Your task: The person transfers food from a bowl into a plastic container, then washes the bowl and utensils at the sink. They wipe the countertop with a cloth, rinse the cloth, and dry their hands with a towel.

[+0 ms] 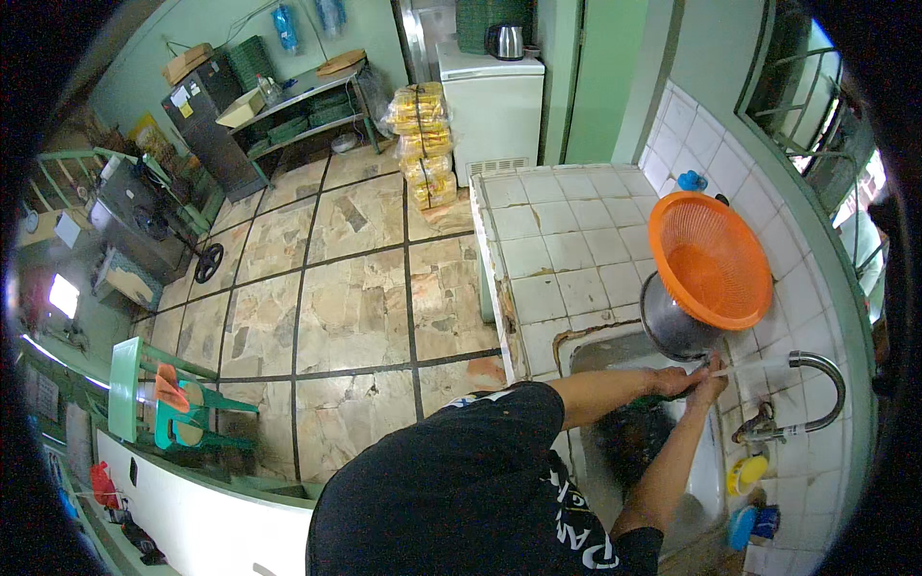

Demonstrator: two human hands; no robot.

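Note:
My left hand and my right hand meet over the upper part of the sink. Water runs onto them from the curved metal faucet. The fingers overlap and are small in the picture, so whether anything lies between them cannot be told. Just beyond the hands, a dark metal pot stands at the sink's edge, with an orange plastic colander tilted on top of it. Below my forearms a dark, blurred object lies in the sink.
A white tiled counter adjoins the sink. By the tiled wall are a yellow round container and a blue sponge or brush. Further off stand a white chest freezer, stacked yellow packages and a green chair.

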